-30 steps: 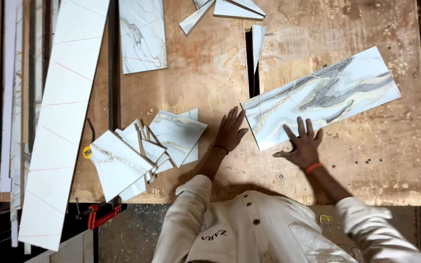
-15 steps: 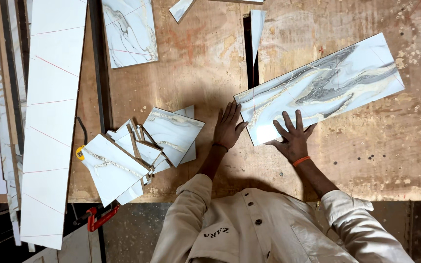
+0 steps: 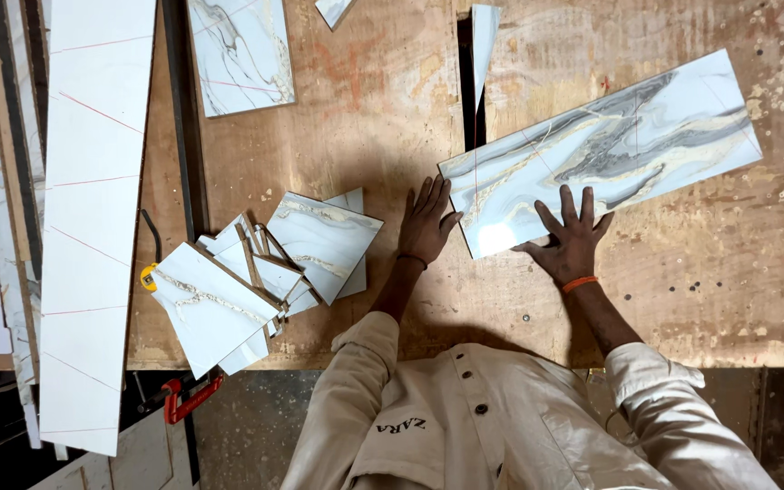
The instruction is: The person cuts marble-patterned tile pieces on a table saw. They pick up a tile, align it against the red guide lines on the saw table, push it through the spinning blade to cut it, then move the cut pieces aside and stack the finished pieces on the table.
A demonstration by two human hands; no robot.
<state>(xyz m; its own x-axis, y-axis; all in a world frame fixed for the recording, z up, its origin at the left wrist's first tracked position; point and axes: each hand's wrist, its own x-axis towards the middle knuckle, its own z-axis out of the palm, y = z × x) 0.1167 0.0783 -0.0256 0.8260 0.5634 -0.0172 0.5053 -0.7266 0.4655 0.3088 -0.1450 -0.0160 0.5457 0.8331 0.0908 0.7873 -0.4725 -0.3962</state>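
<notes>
A long marbled white-and-grey tile (image 3: 619,145) lies slanted on the wooden workbench (image 3: 374,118), with thin red lines drawn across it. My right hand (image 3: 569,240) presses flat on its near left corner, fingers spread; an orange band sits on that wrist. My left hand (image 3: 426,222) lies flat on the bench, fingers together, touching the tile's left end. Neither hand grips anything.
A pile of cut marbled tile pieces (image 3: 256,272) lies left of my left hand, with a yellow tape measure (image 3: 149,277) beside it. A long white strip marked with red lines (image 3: 93,209) runs down the left. Another tile (image 3: 240,54) sits at the top. A red clamp (image 3: 188,399) grips the bench edge.
Both hands have shifted slightly left with the long tile, whose left end has slid a little towards the dark slot in the bench. The view has shifted a little as well.
</notes>
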